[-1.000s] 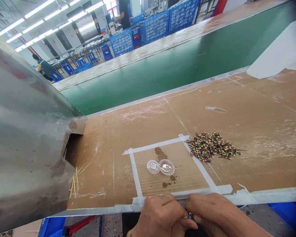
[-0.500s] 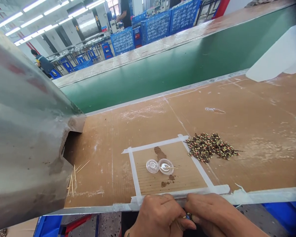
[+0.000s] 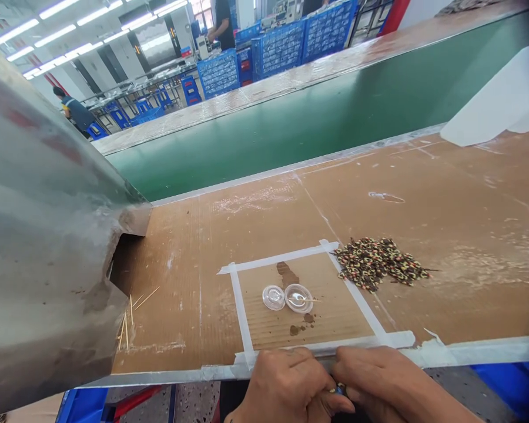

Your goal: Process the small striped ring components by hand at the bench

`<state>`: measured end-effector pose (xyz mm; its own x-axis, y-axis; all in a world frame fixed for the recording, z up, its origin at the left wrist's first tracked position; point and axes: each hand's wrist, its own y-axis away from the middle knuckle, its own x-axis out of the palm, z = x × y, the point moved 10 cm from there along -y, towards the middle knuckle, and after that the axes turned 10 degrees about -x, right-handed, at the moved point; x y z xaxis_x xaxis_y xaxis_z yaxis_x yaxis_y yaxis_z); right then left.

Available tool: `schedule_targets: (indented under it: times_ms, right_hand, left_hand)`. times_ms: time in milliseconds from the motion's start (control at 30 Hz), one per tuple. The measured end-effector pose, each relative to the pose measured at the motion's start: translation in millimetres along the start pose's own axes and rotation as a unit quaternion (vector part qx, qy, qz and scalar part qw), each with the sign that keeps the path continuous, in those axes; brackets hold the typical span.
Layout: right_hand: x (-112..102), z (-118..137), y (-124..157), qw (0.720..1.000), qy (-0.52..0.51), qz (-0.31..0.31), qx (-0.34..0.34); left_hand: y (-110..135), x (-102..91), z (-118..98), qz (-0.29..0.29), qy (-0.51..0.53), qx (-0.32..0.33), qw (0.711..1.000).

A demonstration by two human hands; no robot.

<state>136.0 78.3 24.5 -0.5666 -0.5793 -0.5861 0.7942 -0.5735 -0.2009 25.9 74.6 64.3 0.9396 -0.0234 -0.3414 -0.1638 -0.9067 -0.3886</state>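
Note:
My left hand (image 3: pixel 286 385) and my right hand (image 3: pixel 392 385) meet at the near edge of the brown workbench (image 3: pixel 445 200), below the taped square (image 3: pixel 242 317). Both pinch one small part (image 3: pixel 338 388) with a blue end, mostly hidden by the fingers. Inside the square lie two small clear dishes (image 3: pixel 286 297), one with a thin stick across it. A heap of small multicoloured parts (image 3: pixel 377 263) lies just right of the square.
A big grey metal housing (image 3: pixel 44 235) fills the left side, with several toothpick-like sticks (image 3: pixel 130 317) at its foot. A green conveyor belt (image 3: pixel 317 117) runs behind the bench. Blue crates (image 3: pixel 282 47) and two people stand far back. White sheet (image 3: pixel 502 94) at right.
Both hands stay together on the small part with only slight finger shifts. The view has drifted a little; nothing on the bench has moved.

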Motion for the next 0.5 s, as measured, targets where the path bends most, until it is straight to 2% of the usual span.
schedule_targets:
  times_ms: [333,500]
  right_hand:
    - [1,2,-3,1.000,0.009,0.013,0.008]
    - [-5,11,-8,1.000,0.017,-0.004,-0.025]
  left_hand:
    - [-1,-1.0,2,0.003,0.023,-0.017,1.000]
    - [-1,-0.5,0,0.018,0.001,-0.017,1.000]
